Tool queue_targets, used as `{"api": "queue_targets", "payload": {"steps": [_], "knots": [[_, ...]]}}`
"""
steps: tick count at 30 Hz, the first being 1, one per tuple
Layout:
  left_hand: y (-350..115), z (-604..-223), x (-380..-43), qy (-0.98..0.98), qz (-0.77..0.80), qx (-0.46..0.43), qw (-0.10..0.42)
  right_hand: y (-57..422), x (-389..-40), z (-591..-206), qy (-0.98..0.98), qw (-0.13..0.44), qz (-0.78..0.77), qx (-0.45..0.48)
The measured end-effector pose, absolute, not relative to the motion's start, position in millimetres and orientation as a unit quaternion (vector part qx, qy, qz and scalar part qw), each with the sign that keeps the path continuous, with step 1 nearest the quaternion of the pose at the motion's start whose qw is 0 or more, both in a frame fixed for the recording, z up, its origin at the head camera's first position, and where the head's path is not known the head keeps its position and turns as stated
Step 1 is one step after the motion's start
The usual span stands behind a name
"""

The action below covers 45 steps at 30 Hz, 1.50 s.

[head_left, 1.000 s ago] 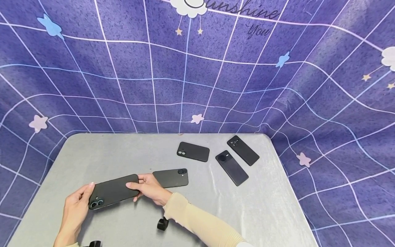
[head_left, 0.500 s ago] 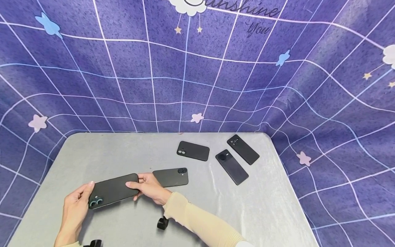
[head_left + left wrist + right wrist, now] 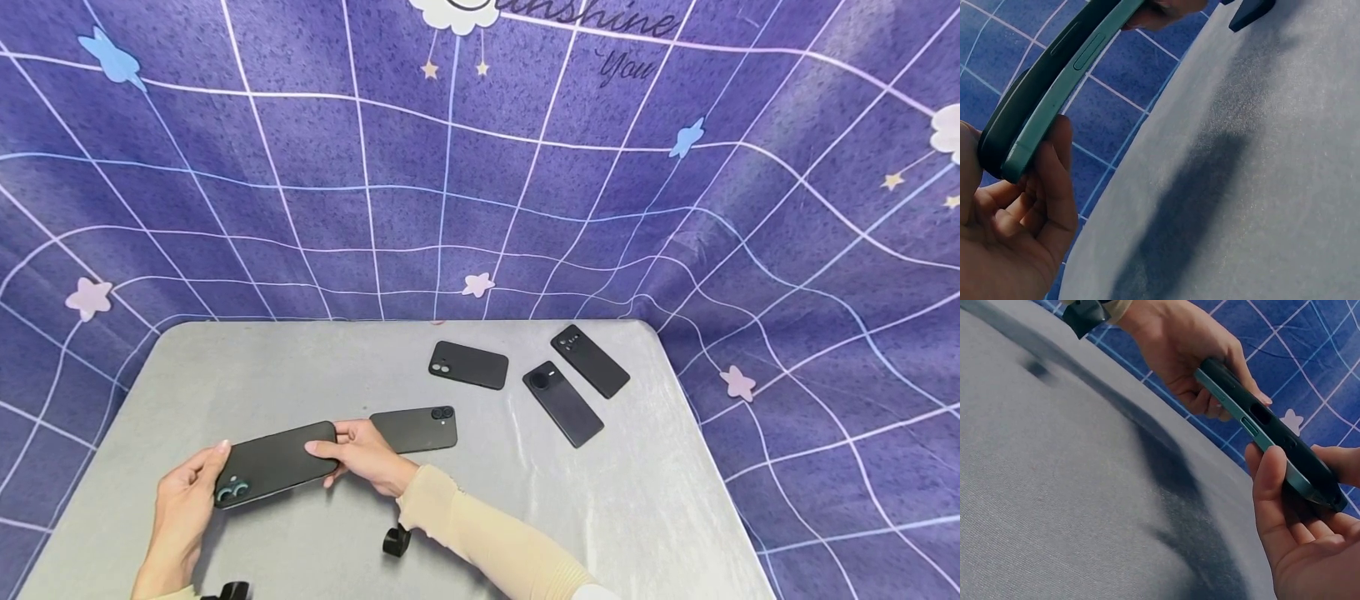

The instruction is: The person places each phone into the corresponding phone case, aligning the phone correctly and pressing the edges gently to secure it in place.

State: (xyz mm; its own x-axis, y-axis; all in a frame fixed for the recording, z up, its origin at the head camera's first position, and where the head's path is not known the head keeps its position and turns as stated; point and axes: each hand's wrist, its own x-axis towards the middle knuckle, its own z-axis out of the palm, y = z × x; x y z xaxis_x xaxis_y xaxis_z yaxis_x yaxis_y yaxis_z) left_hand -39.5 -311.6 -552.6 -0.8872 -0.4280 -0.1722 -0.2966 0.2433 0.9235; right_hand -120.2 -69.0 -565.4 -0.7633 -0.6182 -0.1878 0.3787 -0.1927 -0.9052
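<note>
A black phone case [image 3: 281, 465] lies against the back of a teal-edged phone [image 3: 1069, 84], tilted above the grey table. In the left wrist view the phone's side shows beside the case rather than inside it, with a dark gap between them. My left hand [image 3: 182, 508] grips the camera end, thumb on top and fingers below. The far end is pinched by my right hand [image 3: 367, 457], its thumb on the case's back. Teal lens rings [image 3: 232, 490] show at the case's camera corner. In the right wrist view, case cutouts run alongside the phone's port edge.
Just behind my right hand lies a dark phone [image 3: 416, 430], partly covered. Farther back are an empty black case [image 3: 468, 365], a phone with a round camera [image 3: 564, 404] and another dark phone or case [image 3: 591, 361]. A purple curtain [image 3: 405, 183] hangs behind the grey table [image 3: 622, 517].
Over the last second the held phone and case have turned slightly, so the teal lens rings show more clearly. Both hands keep nearly the same place and grip.
</note>
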Motion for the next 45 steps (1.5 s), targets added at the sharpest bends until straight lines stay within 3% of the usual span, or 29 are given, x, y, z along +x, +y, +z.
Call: {"api": "queue_targets", "payload": {"steps": [45], "knots": [[-308.5,-552.8,-37.7,-0.724,-0.648,0.222,0.078,-69.4,-126.7,-565.2,0.582,0.305,-0.748,-0.092]]}}
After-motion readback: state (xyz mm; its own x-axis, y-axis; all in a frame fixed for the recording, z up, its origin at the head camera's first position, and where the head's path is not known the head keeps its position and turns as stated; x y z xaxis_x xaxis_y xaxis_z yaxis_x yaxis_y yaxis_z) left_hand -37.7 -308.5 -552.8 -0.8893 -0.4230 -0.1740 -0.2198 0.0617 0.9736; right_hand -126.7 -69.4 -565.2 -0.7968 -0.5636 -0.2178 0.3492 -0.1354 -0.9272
